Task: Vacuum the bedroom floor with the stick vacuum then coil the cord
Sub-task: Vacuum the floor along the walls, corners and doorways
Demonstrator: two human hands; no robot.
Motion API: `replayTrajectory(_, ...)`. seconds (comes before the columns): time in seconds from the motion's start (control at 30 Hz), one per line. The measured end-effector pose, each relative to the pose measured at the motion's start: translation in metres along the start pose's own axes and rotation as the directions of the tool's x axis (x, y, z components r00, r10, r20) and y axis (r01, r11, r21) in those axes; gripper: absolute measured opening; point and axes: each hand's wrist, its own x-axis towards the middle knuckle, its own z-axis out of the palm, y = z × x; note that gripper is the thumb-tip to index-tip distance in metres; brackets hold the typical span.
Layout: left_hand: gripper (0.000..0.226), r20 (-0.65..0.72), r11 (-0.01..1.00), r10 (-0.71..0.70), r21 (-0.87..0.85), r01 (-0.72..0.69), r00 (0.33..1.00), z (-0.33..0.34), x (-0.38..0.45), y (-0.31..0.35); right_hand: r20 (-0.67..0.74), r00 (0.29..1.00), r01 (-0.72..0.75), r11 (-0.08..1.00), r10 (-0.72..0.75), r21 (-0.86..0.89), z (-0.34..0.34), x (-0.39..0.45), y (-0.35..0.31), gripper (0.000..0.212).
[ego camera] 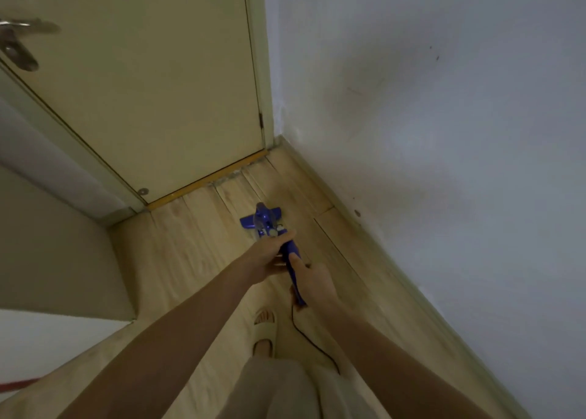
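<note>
On the far left we see a metal door handle (17, 43) on the closed door (152, 85). Below it the wooden floor (177, 253) begins. Our left hand (269, 257) holds the upper body of the blue vacuum (269, 225), its fingers grasping it from the left side. The head of the vacuum rests on the floor near the door. Just to the right, our right hand (312, 280) has its fingers wrapped around the handle. A thin black cord (312, 347) hangs from the handle end, passing beside our sandals (264, 330). On the right stands the pale wall (444, 133).
</note>
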Motion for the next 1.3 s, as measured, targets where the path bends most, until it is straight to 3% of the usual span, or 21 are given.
replayTrajectory(0.17, 0.031, 0.032, 0.994, 0.052, -0.096, -0.049, 0.998, -0.033, 0.042, 0.054, 0.002, 1.0, 0.03, 1.0, -0.03, 0.006, 0.011, 0.045, -0.068, 0.045)
replayTrajectory(0.37, 0.034, 0.015, 0.998, 0.037, -0.059, -0.036, 0.999, -0.077, 0.095, 0.123, 0.014, 0.998, 0.06, 0.997, -0.059, -0.043, 0.041, 0.103, -0.136, 0.042)
replayTrajectory(0.7, 0.033, -0.047, 0.999, 0.002, -0.051, -0.004, 0.999, -0.101, 0.162, 0.167, 0.034, 0.992, 0.122, 0.943, -0.118, -0.309, 0.06, 0.185, -0.175, 0.042)
replayTrajectory(1.0, 0.041, 0.029, 0.995, -0.024, -0.1, 0.027, 0.999, -0.082, 0.161, 0.17, 0.014, 0.992, 0.119, 0.901, -0.125, -0.418, 0.034, 0.18, -0.178, 0.041)
replayTrajectory(1.3, 0.041, 0.113, 0.988, -0.033, -0.147, 0.05, 0.993, -0.037, 0.111, 0.144, -0.016, 0.988, 0.134, 0.894, -0.155, -0.428, -0.016, 0.107, -0.154, 0.04)
